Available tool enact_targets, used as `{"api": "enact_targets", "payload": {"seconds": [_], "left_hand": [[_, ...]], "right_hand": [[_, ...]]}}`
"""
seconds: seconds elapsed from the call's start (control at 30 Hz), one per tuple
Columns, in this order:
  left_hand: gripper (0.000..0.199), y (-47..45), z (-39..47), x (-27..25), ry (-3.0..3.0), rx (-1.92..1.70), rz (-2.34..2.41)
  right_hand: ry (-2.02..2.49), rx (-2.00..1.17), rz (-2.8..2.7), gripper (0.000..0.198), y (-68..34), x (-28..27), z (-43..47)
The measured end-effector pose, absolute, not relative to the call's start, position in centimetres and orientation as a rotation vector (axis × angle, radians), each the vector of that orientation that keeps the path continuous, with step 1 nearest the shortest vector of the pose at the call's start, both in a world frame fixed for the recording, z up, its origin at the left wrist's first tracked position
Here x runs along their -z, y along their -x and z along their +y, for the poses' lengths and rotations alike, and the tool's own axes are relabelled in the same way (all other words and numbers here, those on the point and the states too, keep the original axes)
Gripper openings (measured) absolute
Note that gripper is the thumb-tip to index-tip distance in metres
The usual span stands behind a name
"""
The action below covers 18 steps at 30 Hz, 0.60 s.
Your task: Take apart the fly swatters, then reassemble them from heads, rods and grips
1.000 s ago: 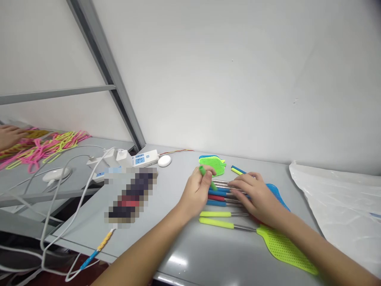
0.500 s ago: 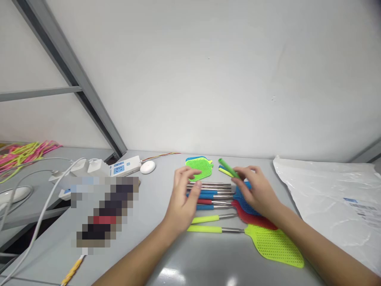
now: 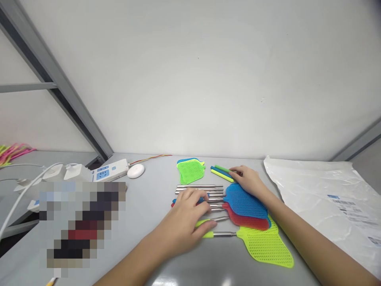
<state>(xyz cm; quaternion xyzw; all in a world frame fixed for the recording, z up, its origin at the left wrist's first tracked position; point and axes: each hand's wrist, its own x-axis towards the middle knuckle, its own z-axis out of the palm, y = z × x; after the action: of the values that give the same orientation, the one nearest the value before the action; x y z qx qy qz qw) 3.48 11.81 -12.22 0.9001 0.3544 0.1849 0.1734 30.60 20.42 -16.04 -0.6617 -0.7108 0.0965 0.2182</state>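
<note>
My right hand (image 3: 247, 180) has its fingers closed at the near end of a green handle sleeve (image 3: 222, 168), which lies by a blue sleeve (image 3: 218, 171) and a yellow sleeve (image 3: 226, 176). My left hand (image 3: 190, 214) reaches over the handles of several fly swatters, thumb and fingers apart, covering much of them. Their mesh heads lie to the right: a blue head (image 3: 245, 200), a red head (image 3: 247, 220) and a yellow-green head (image 3: 268, 248). Beyond my left hand are several bare metal rods (image 3: 199, 186). Loose swatter heads (image 3: 191, 171) are stacked behind the rods.
A white plastic mailing bag (image 3: 318, 198) lies on the right. To the left are a power strip (image 3: 110, 171) with plugs and cables, a round white device (image 3: 135, 171) and a blurred-out object (image 3: 86, 222). A wall stands behind the table.
My right hand has lowered the green sleeve from the air to beside the other sleeves. My left hand has come down over the swatter handles. The view has turned slightly right.
</note>
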Motion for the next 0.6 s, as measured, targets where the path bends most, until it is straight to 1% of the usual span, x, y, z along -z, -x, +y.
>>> {"api": "enact_targets", "payload": {"seconds": [0.17,0.37,0.47,0.6], "left_hand": [[0.022,-3.3,12.0,12.5,-2.564,-0.538,0.994],[0.033,-3.0,12.4,12.6,-2.592,-0.515,0.984],[0.032,-3.0,12.4,12.5,-2.591,-0.499,0.985],[0.028,-3.1,12.3,12.4,-2.577,-0.467,0.992]], "right_hand": [[1.744,-0.290,-2.003,0.028,-30.6,16.1,20.4],[1.695,-0.327,-2.001,0.025,-31.0,15.9,20.2],[1.701,-0.300,-1.991,0.026,-31.1,15.8,20.1],[1.638,-0.177,-2.019,0.027,-30.6,14.7,19.3]]}}
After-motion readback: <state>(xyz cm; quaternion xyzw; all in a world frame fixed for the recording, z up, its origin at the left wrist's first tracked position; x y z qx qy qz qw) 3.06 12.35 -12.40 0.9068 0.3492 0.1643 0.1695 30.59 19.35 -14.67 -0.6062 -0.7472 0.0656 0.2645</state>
